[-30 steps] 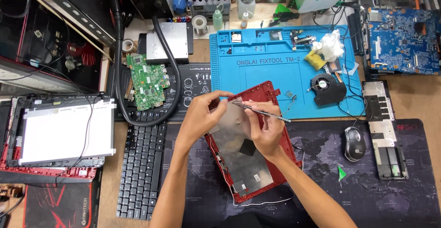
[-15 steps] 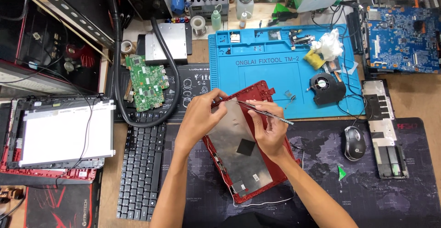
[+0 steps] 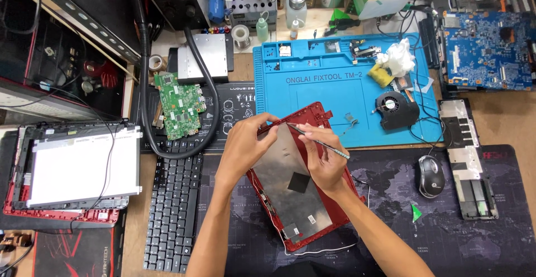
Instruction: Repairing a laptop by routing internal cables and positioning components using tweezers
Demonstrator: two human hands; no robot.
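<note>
Red laptop lid (image 3: 304, 190) lies on the dark desk mat (image 3: 474, 238), long axis running diagonally from the blue work mat (image 3: 329, 87) toward the person. At its far corner the left hand (image 3: 245, 146) pinches the rim, while the right hand (image 3: 326, 162) grips a thin metal tool (image 3: 318, 141) pointed at that same corner.

red laptop lid (image 3: 329, 121): glossy plastic, matt grey foil lining | blue mat (image 3: 335, 95), upper centre: smooth matt rubber | keyboard (image 3: 173, 210): matt black plastic | table (image 3: 502, 115): bare wood
</note>
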